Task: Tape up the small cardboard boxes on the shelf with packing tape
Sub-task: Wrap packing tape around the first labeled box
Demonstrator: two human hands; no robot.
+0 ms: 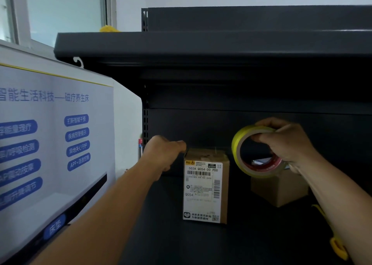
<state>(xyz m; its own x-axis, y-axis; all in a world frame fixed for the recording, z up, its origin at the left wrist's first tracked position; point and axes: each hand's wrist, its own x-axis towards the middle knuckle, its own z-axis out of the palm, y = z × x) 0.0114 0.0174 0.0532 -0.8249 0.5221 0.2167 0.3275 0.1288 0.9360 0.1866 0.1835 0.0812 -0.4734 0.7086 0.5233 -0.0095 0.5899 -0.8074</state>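
A small cardboard box [206, 186] with a white shipping label [203, 190] on its front stands upright on the dark metal shelf [201, 242], and serves here as the landmark. The left hand [164, 150] reaches in beside the box's upper left corner; its fingers are curled into a fist-like shape, knuckles just at the box's top edge, and whether anything thin is pinched in that grip cannot be told. To the right of the box and raised above shelf level, the right hand [289, 144] holds a roll of yellow packing tape [255, 152], its grip clamped on the roll with the thumb inside the red-printed core and the fingers over the outer rim. Behind and below the roll, further right of the labelled box, a second cardboard box [279, 190] sits on the same shelf, partly hidden by the roll and forearm. Left of the box, beyond the shelf upright, stands a white display panel [50, 144] with blue Chinese text. Above the box runs the shelf's upper tier [201, 43].
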